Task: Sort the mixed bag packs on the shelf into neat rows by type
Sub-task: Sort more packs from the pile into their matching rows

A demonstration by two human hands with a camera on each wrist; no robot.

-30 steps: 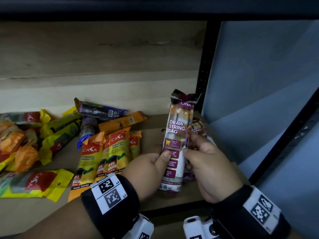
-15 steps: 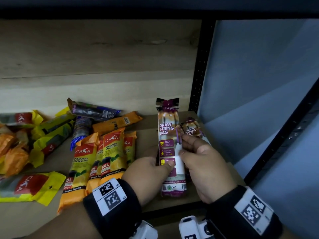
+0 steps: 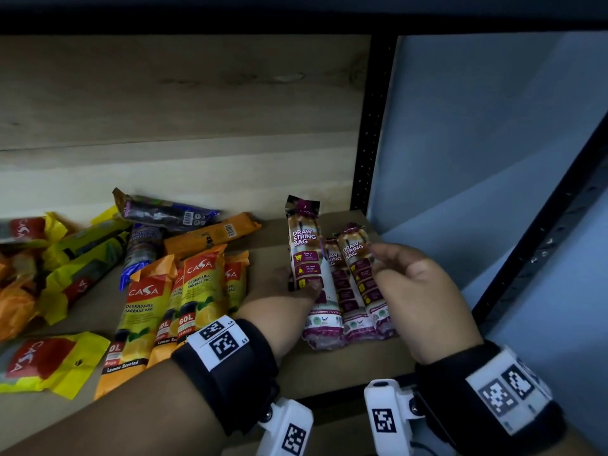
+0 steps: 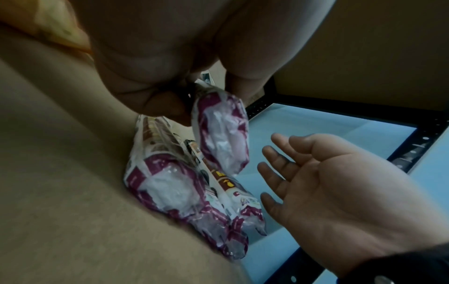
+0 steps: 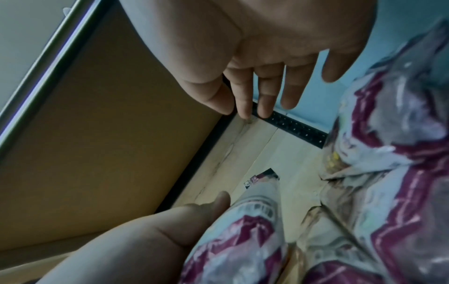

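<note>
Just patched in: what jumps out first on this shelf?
The purple draw-string packs lined up at the shelf's right end, with the left hand gripping the leftmost one and the right hand open beside them. Left of them stand orange CASA packs; a yellow jumble lies farther left.

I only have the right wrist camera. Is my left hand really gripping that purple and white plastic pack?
Observer: Yes. The left wrist view shows the left hand pinching the purple and white drawstring bag pack between thumb and fingers.
Operator: How many like it?
Observer: The head view shows two more purple and white packs beside it, at the wooden shelf's right end.
Operator: And further left?
Observer: A row of orange and yellow garbage bag packs, then a loose mixed heap.
</note>
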